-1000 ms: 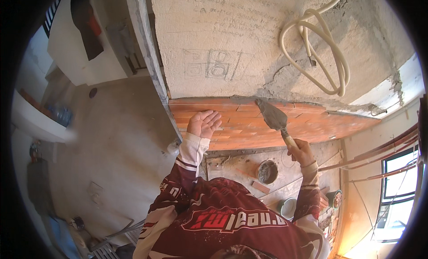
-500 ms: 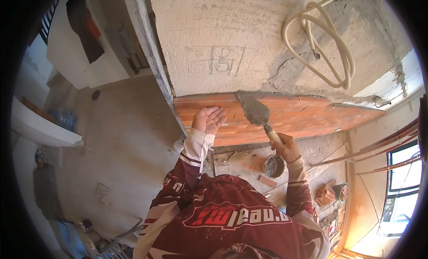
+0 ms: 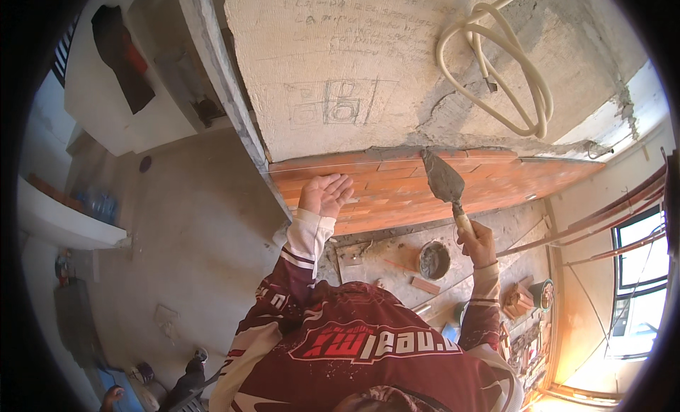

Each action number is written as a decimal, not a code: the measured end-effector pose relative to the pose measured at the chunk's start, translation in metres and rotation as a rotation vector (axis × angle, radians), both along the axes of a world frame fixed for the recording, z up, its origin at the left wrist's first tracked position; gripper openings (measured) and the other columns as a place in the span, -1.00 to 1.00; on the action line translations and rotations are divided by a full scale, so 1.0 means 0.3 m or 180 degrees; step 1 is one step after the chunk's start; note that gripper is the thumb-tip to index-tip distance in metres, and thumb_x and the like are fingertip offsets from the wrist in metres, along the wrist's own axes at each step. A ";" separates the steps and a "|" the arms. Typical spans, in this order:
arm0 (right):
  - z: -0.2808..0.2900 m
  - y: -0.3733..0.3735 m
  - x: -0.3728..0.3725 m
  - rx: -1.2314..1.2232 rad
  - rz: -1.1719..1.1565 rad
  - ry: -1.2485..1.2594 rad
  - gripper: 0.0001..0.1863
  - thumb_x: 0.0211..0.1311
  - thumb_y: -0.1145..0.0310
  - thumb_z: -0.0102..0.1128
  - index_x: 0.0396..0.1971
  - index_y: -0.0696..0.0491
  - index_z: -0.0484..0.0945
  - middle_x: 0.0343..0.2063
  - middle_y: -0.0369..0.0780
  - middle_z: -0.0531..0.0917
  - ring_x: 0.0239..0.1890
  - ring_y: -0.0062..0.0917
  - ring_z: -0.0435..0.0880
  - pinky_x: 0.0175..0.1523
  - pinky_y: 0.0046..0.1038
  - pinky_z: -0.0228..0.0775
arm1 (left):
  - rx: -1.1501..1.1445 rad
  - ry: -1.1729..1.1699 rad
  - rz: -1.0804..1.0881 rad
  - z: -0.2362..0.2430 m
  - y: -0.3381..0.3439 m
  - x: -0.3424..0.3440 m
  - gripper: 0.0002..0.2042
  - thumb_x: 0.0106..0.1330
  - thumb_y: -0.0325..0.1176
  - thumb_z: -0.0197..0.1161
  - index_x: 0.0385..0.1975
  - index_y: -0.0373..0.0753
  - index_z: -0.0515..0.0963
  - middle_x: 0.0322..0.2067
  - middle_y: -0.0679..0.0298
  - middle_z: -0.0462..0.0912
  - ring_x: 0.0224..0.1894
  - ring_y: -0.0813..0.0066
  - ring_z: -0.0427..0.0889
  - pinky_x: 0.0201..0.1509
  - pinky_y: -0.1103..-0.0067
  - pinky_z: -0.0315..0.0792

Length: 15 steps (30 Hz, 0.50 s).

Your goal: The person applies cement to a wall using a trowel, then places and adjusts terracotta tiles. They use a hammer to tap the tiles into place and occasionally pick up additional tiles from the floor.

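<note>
My right hand [image 3: 479, 243] grips the pale handle of a pointed trowel [image 3: 445, 179] whose blade is coated in grey mortar. The blade's tip is near the top edge of a low orange brick wall [image 3: 382, 199], right of the middle of the picture. Over the near left part of that wall, my left hand [image 3: 327, 195] is held palm up, fingers stretched, with nothing in it. A thin taut string runs along the wall's top. Whether the blade touches the bricks I cannot tell.
A round bucket [image 3: 449, 260] of grey mortar stands below the trowel, beside a loose brick [image 3: 425, 286]. Stacked bricks [image 3: 519, 301] and another bucket [image 3: 542, 295] are farther right. A cream hose [image 3: 528, 65] lies coiled above the wall. Someone's dark-clothed leg [image 3: 191, 375] shows at lower left.
My right hand and the trowel have shifted right along the wall. My left hand stays open in nearly the same place. Part of another person has appeared at lower left.
</note>
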State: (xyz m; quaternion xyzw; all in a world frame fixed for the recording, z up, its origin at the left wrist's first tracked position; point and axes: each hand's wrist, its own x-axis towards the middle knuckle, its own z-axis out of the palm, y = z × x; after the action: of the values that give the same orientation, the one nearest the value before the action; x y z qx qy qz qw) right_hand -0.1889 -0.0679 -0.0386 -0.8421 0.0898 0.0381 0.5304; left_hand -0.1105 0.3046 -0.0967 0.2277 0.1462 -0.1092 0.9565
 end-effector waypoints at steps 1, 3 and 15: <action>-0.003 0.003 0.001 -0.0074 0.0006 0.0037 -0.72 0.20 0.27 0.20 -0.26 0.20 0.62 -0.63 -0.32 0.57 -0.65 -0.74 0.44 -0.57 -0.62 0.25 | 0.0002 0.0013 0.0024 -0.001 0.000 0.000 -0.41 0.31 -0.32 0.01 0.23 -0.64 0.10 0.29 -0.21 0.16 0.34 -0.05 0.20 0.43 0.19 0.15; -0.007 0.024 0.003 -0.0242 0.0068 0.0045 -0.69 0.20 0.26 0.21 -0.22 0.21 0.63 -0.62 -0.32 0.57 -0.60 -0.72 0.46 -0.52 -0.58 0.29 | -0.0096 0.0096 0.0036 -0.004 0.000 0.002 -0.42 0.31 -0.33 0.01 0.22 -0.64 0.11 0.28 -0.21 0.17 0.34 -0.04 0.20 0.42 0.19 0.15; -0.024 0.291 0.018 0.0072 0.0536 0.0135 -0.67 0.16 0.29 0.26 -0.17 0.22 0.61 -0.60 -0.34 0.56 -0.60 -0.75 0.43 -0.51 -0.59 0.28 | -0.0148 0.0173 0.0082 -0.017 0.000 0.012 -0.46 0.31 -0.38 0.02 0.20 -0.62 0.13 0.24 -0.19 0.24 0.28 -0.01 0.30 0.38 0.19 0.22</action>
State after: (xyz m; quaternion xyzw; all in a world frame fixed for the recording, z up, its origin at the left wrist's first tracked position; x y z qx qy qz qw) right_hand -0.1834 0.0194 -0.0459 -0.8397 0.0294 0.1014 0.5327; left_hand -0.1068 0.3045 -0.1018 0.2004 0.1724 -0.1064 0.9585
